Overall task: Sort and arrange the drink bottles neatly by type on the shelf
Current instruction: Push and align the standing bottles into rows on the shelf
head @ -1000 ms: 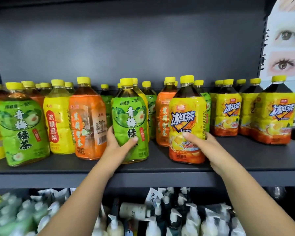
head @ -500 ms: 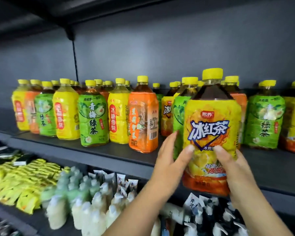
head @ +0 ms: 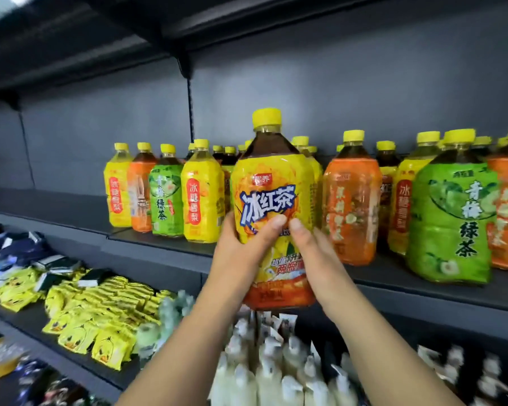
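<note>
On the shelf (head: 56, 206), a row (head: 201, 191) of yellow, orange and green bottles stands mixed. A person's left hand (head: 241, 253) and right hand (head: 314, 253) both grip a black-tea bottle (head: 273, 186), held upright in the air before the shelf's front edge. The sort looks to be mid-carry. The next move likely calls for a spot among its own kind, set down without knocking the orange bottle (head: 351, 206) just beside.

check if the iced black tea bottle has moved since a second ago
Yes: the bottle came forward off the shelf, now held in front of its edge.
</note>
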### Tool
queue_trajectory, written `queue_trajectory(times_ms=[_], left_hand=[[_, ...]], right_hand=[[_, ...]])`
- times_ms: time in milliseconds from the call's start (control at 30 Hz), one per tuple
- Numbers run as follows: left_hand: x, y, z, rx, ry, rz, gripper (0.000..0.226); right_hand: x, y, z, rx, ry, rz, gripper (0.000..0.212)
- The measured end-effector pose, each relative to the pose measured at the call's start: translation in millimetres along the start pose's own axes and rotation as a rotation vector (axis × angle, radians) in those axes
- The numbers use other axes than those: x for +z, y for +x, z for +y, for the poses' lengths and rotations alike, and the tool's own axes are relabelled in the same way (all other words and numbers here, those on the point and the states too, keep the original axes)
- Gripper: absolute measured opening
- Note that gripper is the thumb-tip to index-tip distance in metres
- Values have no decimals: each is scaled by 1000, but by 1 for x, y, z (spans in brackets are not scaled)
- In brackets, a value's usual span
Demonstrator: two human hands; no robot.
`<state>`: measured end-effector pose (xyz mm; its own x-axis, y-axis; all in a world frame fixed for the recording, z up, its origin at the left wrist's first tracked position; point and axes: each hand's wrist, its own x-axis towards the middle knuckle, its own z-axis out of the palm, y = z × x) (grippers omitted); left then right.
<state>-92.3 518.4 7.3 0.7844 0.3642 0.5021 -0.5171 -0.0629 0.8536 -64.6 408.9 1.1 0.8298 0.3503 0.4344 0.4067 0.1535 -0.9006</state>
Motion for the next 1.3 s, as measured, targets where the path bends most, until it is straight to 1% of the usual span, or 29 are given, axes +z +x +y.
queue_trajectory(times_ms=[67,100,133,167,233,300,367,433,500,600,633,700,733,833,900,933,1033,1100,1167,1233,1300], left_hand=[[-27,11,-1,-10,4,14,116],[-39,16,-2,-10,-12,20,121],[-49,21,-2,-8,-30,27,120],[-57,24,-1,2,-48,28,111],[-70,34,-2,10,-92,22,87],[-80,45,-4,-1,-137,18,73],[-86,59,-6,6,-168,19,66],[-89,74,-7,27,-195,11,63],[-91,88,-6,43,-209,-5,65],[-89,109,-4,70,-196,-51,71],[-87,114,-3,74,-202,-61,69],[-80,123,1,74,-263,-85,64],[-75,126,2,69,-311,-108,62],[-57,138,10,45,-425,-202,50],[-41,144,19,50,-472,-251,42],[-31,144,23,48,-495,-261,42],[1,137,33,15,-542,-284,51],[23,130,33,0,-566,-315,48],[41,127,30,1,-557,-351,42],[61,126,30,25,-530,-362,38],[81,126,30,62,-495,-338,42]], right_hand=[[28,11,2,19,-7,-4,48],[39,16,2,22,-28,-11,40],[48,22,2,24,-51,-17,31],[55,27,2,24,-74,-29,25],[66,36,3,40,-116,-49,18],[75,48,2,35,-148,-65,15],[80,62,0,21,-198,-71,17],[83,78,0,14,-276,-79,25],[81,92,-4,-19,-347,-73,31],[70,110,-21,-83,-420,-44,27],[63,117,-30,-116,-418,-11,31],[46,130,-48,-199,-426,107,53],[37,134,-57,-225,-460,180,55],[3,135,-90,-263,-670,365,40],[-23,130,-113,-256,-776,451,41],[-35,126,-122,-245,-817,486,43],[-60,123,-140,-155,-1040,509,42],[-80,125,-143,-91,-1175,486,40],[-100,126,-145,-37,-1258,452,39],[-122,126,-150,14,-1337,419,44],[-144,131,-158,76,-1433,347,53]])
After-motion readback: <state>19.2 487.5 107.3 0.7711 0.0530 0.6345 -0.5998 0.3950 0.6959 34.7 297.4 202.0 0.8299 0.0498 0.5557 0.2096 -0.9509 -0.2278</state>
